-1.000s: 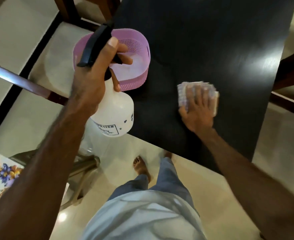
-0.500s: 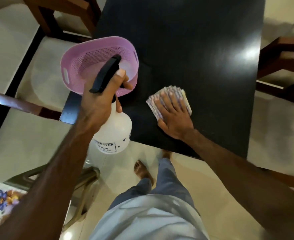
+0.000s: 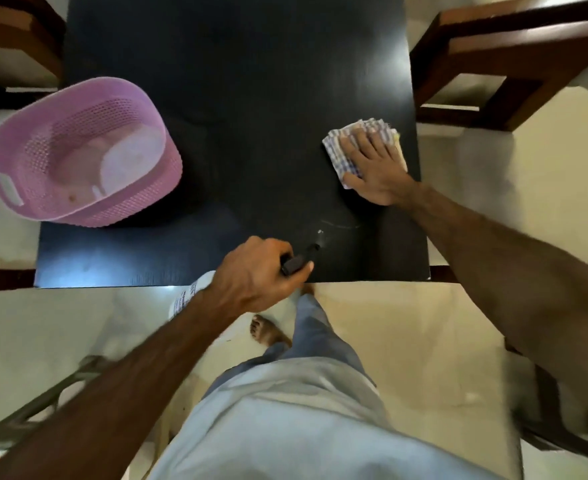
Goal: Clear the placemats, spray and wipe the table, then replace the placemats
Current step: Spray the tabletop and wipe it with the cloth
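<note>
The dark table (image 3: 237, 81) fills the upper middle of the head view. My left hand (image 3: 254, 275) grips the black trigger head of a white spray bottle (image 3: 185, 296) at the table's near edge, nozzle pointing over the tabletop; the hand hides most of the bottle. A faint wet streak shows just beyond the nozzle. My right hand (image 3: 375, 164) presses flat on a folded checked cloth (image 3: 344, 147) near the table's right edge. No placemats are visible on the table.
A pink perforated basket (image 3: 36, 188) sits on the table's left side, overhanging the edge. Wooden chairs stand at the upper right (image 3: 514, 53) and upper left (image 3: 15, 32). A metal stool frame (image 3: 36, 407) is at the lower left, by my legs.
My left hand has swung the spray bottle from beside the basket down to the near edge, centre. My right hand has slid the cloth rightwards, close to the table's right edge.
</note>
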